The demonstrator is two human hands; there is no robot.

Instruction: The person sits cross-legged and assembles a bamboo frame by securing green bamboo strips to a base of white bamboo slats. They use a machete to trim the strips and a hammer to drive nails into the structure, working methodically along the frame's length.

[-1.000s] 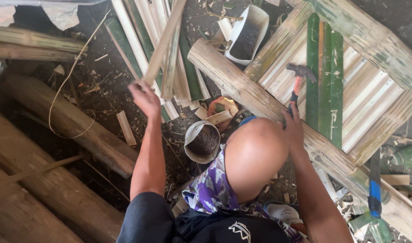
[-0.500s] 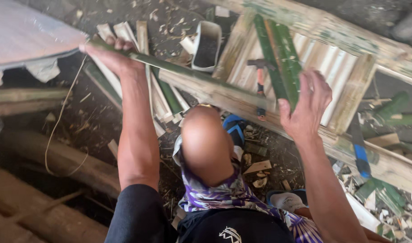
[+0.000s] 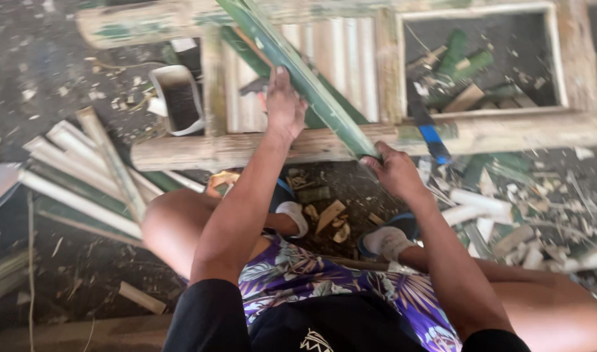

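The green bamboo strip (image 3: 298, 72) slants far-left to near-right, left hand (image 3: 284, 104) gripping its middle, right hand (image 3: 393, 171) clasping its near end.

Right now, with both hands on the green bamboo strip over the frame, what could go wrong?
1. The green bamboo strip is split and has long edges; the left hand and right hand are bare, so a slip may cut or splinter them.
2. A hammer lies on the frame partly under the left hand; the strip may knock it.
3. Sharp offcuts lie near the feet.
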